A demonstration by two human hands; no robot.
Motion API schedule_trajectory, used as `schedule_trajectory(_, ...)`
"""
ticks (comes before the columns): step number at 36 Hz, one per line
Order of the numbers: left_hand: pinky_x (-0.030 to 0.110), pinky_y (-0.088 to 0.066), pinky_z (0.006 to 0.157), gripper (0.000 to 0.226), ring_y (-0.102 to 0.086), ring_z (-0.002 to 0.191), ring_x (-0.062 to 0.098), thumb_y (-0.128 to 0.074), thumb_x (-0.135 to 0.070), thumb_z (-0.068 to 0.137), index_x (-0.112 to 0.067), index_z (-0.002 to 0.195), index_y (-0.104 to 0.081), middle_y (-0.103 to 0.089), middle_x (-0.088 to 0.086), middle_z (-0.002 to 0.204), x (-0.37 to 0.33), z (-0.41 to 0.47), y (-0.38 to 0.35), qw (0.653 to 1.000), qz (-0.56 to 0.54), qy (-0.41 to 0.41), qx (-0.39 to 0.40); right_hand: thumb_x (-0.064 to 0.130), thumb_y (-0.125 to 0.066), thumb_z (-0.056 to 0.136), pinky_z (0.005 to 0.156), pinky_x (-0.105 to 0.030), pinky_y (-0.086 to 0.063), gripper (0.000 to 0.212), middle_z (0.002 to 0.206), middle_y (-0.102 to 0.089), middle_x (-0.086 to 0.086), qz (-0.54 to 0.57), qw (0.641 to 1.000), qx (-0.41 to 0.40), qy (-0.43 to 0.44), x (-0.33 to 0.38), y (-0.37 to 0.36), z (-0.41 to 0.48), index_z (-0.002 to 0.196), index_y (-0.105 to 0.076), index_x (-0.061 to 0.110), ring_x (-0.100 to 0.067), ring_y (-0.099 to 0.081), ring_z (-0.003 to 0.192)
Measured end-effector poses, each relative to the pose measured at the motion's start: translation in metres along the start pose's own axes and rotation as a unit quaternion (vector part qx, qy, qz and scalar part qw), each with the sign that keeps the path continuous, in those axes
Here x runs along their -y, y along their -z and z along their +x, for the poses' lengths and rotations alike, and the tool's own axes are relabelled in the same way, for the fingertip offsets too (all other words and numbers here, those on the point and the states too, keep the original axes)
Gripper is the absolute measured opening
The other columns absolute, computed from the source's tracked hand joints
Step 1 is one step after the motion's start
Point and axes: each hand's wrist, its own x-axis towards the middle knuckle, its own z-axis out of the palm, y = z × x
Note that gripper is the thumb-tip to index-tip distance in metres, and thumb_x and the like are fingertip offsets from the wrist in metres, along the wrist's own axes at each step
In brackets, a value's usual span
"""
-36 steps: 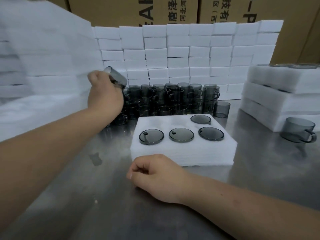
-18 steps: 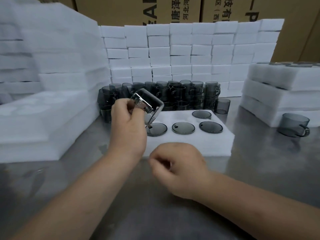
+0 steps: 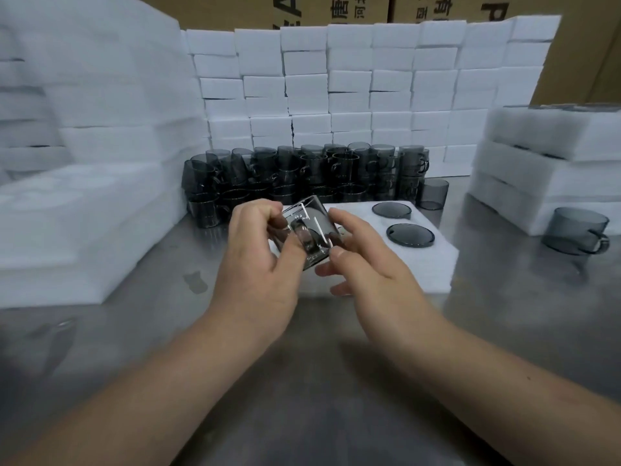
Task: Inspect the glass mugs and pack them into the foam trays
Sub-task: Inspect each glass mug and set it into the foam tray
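Steel table (image 3: pixel 504 297), cardboard boxes (image 3: pixel 218 11) behind

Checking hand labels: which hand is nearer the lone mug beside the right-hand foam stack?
Right. The right hand is to the left of the lone mug, apart from it; the left hand is farther left. Both hold the tilted mug.

A smoky-grey glass mug (image 3: pixel 307 230) is held tilted over the near left of the white foam tray (image 3: pixel 420 264), whose far-right pockets hold two sunken mugs (image 3: pixel 410 234). More grey stacked mugs (image 3: pixel 302 173) crowd just beyond the tray, and a lone mug (image 3: pixel 576 230) stands well to the right.
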Motion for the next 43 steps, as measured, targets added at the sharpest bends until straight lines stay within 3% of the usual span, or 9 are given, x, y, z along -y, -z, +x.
schedule_trajectory(6,0.016,-0.04,0.075,0.018,-0.048,0.082,0.0,-0.05,-0.04,0.077,-0.039,0.092,-0.039,-0.046,-0.014,0.095,0.002,-0.001,0.0,1.0,0.0,0.025,-0.018,0.039,-0.054,0.067,0.08,-0.022,-0.049,0.058,0.088,-0.058,0.038,-0.032,0.998,0.046,0.003,-0.011,0.0,-0.004,0.107,-0.029,0.073,-0.001,-0.061,0.08)
schedule_trajectory(8,0.018,-0.043,0.073,0.023,-0.05,0.08,-0.004,-0.053,-0.044,0.075,-0.038,0.092,-0.039,-0.048,-0.017,0.092,0.001,-0.002,-0.001,0.998,-0.022,0.044,-0.032,0.042,-0.058,0.062,0.085,-0.032,-0.05,0.072,0.097,-0.06,0.031,-0.015,0.998,0.059,-0.003,-0.014,0.0,-0.005,0.124,-0.028,0.063,-0.003,-0.061,0.08)
schedule_trajectory(12,0.02,-0.045,0.073,0.036,-0.054,0.082,0.001,-0.06,-0.053,0.069,-0.037,0.095,-0.04,-0.05,-0.015,0.091,-0.002,-0.002,-0.001,0.996,-0.057,0.052,-0.046,0.053,-0.059,0.059,0.083,-0.029,-0.05,0.081,0.114,-0.058,0.027,0.008,0.997,0.079,0.01,-0.011,-0.001,-0.008,0.135,-0.031,0.049,0.0,-0.059,0.081)
schedule_trajectory(16,0.008,-0.041,0.069,0.033,-0.051,0.083,-0.002,-0.046,-0.059,0.072,-0.038,0.097,-0.04,-0.053,0.002,0.105,-0.001,-0.003,0.0,0.998,-0.046,0.011,-0.03,0.035,-0.06,0.073,0.065,-0.015,-0.045,0.05,0.1,-0.062,0.029,0.046,0.995,0.082,0.021,-0.005,-0.001,-0.011,0.119,-0.045,0.045,-0.008,-0.056,0.076)
schedule_trajectory(20,0.004,-0.038,0.071,0.026,-0.047,0.086,-0.011,-0.043,-0.053,0.077,-0.039,0.098,-0.039,-0.047,-0.009,0.105,0.0,-0.005,-0.001,0.999,-0.022,-0.027,-0.011,0.026,-0.057,0.073,0.058,-0.011,-0.045,0.055,0.078,-0.066,0.022,0.125,0.99,0.062,-0.015,-0.003,0.0,-0.011,0.126,-0.043,0.023,0.002,-0.062,0.071)
schedule_trajectory(26,0.005,-0.037,0.08,0.023,-0.046,0.092,-0.008,-0.044,-0.037,0.084,-0.038,0.107,-0.039,-0.041,-0.017,0.111,-0.004,-0.005,0.003,0.994,0.017,-0.103,0.027,0.042,-0.055,0.07,0.056,-0.022,-0.047,0.044,0.089,-0.07,0.01,0.123,0.99,0.028,-0.064,-0.004,0.003,-0.009,0.111,-0.051,0.027,-0.012,-0.064,0.067)
schedule_trajectory(30,0.005,-0.035,0.087,0.036,-0.046,0.099,0.0,-0.047,-0.033,0.083,-0.02,0.116,-0.049,-0.038,-0.017,0.117,-0.008,-0.006,0.004,0.991,0.043,-0.119,0.049,0.044,-0.068,0.071,0.054,-0.027,-0.044,0.043,0.078,-0.069,0.009,0.176,0.979,0.014,-0.106,-0.003,0.004,-0.007,0.104,-0.055,0.019,-0.018,-0.062,0.058)
schedule_trajectory(35,0.005,-0.033,0.09,0.045,-0.046,0.103,0.003,-0.049,-0.034,0.08,-0.024,0.123,-0.04,-0.037,-0.016,0.12,-0.01,-0.007,0.004,0.988,0.054,-0.128,0.064,0.053,-0.051,0.054,0.047,-0.024,-0.043,0.079,0.086,-0.065,-0.009,0.24,0.959,0.032,-0.148,-0.001,0.006,-0.004,0.115,-0.053,0.004,-0.016,-0.058,0.05)
schedule_trajectory(43,0.006,-0.032,0.096,0.059,-0.047,0.107,0.0,-0.048,-0.048,0.074,-0.034,0.128,-0.029,-0.039,-0.013,0.125,-0.006,-0.008,0.003,0.992,0.064,-0.072,0.076,0.052,-0.042,0.063,0.043,-0.02,-0.04,0.052,0.079,-0.068,-0.012,0.299,0.937,0.073,-0.168,0.003,0.011,-0.002,0.09,-0.062,0.011,-0.015,-0.055,0.044)
